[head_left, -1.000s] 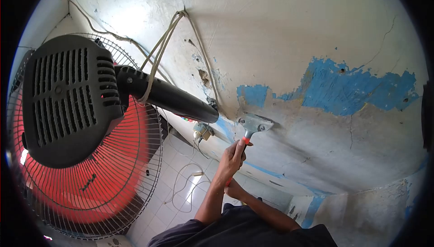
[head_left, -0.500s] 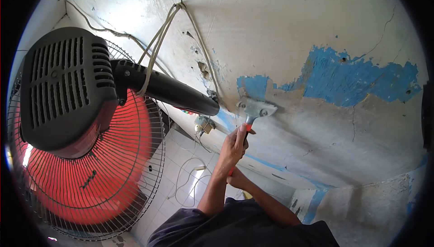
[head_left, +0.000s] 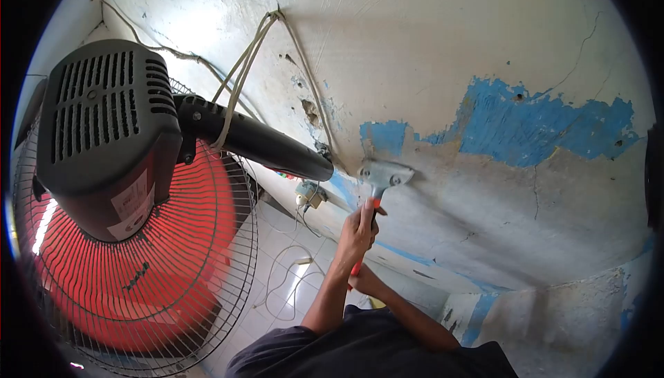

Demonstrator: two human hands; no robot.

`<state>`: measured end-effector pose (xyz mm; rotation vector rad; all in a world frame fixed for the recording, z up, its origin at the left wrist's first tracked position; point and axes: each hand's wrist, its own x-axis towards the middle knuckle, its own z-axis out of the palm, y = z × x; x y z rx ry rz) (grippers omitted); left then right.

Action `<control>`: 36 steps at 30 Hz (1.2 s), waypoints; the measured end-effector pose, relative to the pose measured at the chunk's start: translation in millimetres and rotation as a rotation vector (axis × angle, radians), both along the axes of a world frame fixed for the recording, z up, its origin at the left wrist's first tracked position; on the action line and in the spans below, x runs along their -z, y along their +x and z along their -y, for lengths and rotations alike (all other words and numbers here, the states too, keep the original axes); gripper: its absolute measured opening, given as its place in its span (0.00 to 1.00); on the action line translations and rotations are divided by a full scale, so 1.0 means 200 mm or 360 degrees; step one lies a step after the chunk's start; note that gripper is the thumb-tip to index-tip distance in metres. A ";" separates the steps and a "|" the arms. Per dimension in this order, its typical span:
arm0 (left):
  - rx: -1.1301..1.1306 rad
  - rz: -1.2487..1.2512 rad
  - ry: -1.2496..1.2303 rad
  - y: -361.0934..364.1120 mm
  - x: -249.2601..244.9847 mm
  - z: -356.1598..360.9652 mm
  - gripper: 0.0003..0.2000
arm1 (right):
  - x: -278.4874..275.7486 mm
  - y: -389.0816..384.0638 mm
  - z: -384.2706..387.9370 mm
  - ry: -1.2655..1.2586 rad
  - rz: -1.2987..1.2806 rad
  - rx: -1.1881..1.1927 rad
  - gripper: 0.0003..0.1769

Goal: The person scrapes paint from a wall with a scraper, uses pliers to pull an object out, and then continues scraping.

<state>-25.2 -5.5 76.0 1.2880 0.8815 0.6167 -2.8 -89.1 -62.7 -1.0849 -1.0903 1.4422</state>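
Observation:
A long-handled scraper (head_left: 384,175) with a broad grey metal head lies against the wall, just below a small patch of exposed blue paint (head_left: 384,137). My left hand (head_left: 358,227) is wrapped round its red and black handle, close under the head. Lower down, my right hand (head_left: 366,282) is closed on the handle's red end; its fingers are partly hidden behind my left forearm. The blade's edge is hard to make out against the grey wall.
At left, a large fan with a red disc, wire guard (head_left: 238,253) and black motor housing (head_left: 104,122) stands close by. Cords (head_left: 242,67) hang from the wall and loop over its black pole (head_left: 270,146). A socket (head_left: 311,195) and loose cable (head_left: 277,274) are below.
The scraper has slid slightly down the wall, away from the small blue patch, with both hands still on it. The whole view has shifted a little, the fan appearing slightly further right.

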 end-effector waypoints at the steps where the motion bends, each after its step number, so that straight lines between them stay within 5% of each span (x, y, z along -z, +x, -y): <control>1: 0.0012 0.0010 -0.0039 0.00 0.01 0.00 0.27 | 0.02 -0.01 0.01 -0.0022 -0.0035 -0.0040 0.11; 16: -0.0007 0.0076 -0.0082 0.01 -0.09 0.01 0.27 | -0.13 0.05 -0.01 0.0022 0.0090 0.0072 0.10; 23: 0.0046 0.0045 -0.0070 0.00 0.00 0.01 0.28 | 0.12 -0.03 0.03 0.0066 -0.0026 0.0106 0.11; 28: 0.0044 0.0163 0.0068 0.05 -0.18 -0.02 0.28 | -0.14 0.05 -0.03 0.0075 0.0052 0.0191 0.12; 36: 0.0054 0.0026 -0.0076 0.01 -0.01 0.00 0.27 | 0.03 0.00 0.01 0.0078 0.0087 0.0139 0.13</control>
